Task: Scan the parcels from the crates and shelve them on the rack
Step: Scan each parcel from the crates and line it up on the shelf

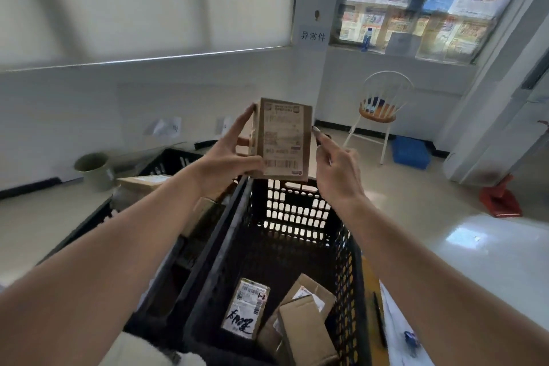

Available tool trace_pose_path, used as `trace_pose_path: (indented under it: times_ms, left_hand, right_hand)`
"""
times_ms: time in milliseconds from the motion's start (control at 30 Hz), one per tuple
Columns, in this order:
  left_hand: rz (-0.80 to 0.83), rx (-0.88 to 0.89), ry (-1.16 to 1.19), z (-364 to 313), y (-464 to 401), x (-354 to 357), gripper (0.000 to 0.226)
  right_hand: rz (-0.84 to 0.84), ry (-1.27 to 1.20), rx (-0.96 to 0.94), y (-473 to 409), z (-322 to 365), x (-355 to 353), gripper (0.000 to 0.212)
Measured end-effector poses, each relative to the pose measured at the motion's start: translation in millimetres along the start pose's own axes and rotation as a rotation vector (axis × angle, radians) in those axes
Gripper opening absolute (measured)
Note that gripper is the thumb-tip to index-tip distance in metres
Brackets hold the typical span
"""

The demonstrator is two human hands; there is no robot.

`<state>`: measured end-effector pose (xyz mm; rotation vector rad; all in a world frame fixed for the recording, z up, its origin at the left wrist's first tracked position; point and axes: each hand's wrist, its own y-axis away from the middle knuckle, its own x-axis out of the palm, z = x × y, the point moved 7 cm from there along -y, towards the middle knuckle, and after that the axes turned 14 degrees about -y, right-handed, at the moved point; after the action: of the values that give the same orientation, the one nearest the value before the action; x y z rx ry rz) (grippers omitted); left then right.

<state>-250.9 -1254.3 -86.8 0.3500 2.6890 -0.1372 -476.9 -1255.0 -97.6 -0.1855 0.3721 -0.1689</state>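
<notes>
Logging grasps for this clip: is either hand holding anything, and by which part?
The left hand holds a small cardboard parcel upright by its left edge and lower corner, label facing the camera. The right hand holds a thin dark object whose tip sits near the parcel's right edge.

daylight through window (421, 3) | glare on floor (475, 241) | soft motion blur | edges bowed

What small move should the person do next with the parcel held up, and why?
Probably bring the dark object in the right hand onto the parcel, perhaps to mark or scan it. The left hand holds the parcel upright above the black crate, label facing the camera, with the object's tip at its right edge.
</notes>
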Motion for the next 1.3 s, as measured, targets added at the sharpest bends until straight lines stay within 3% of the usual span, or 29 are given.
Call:
trace_pose_path:
  times_ms: [200, 433, 633, 800, 1000, 1300]
  left_hand:
    - [-0.258, -0.018, -0.055, -24, 88, -13, 0.118]
    - [-0.544, -0.145, -0.128, -32, 224, -60, 0.113]
    - [-0.82, -0.202, -0.109, -45, 363, -101, 0.084]
    - [-1.055, -0.247, -0.173, -60, 500, -134, 0.06]
    - [-1.298, -0.324, -0.389, -78, 682, -163, 0.061]
    - [-1.495, -0.41, -0.521, -104, 919, -182, 0.061]
  right_hand:
    - [0.244, -0.241, -0.139, 31, 44, 31, 0.037]
    - [0.461, -0.342, -0.245, 107, 114, 97, 0.034]
    - [0.634, -0.403, -0.411, 203, 190, 162, 0.042]
    - [0.766, -0.487, -0.497, 310, 255, 208, 0.042]
    - [0.919, -0.597, -0.518, 466, 331, 260, 0.044]
    - [1.086, -0.747, -0.542, 688, 418, 323, 0.044]
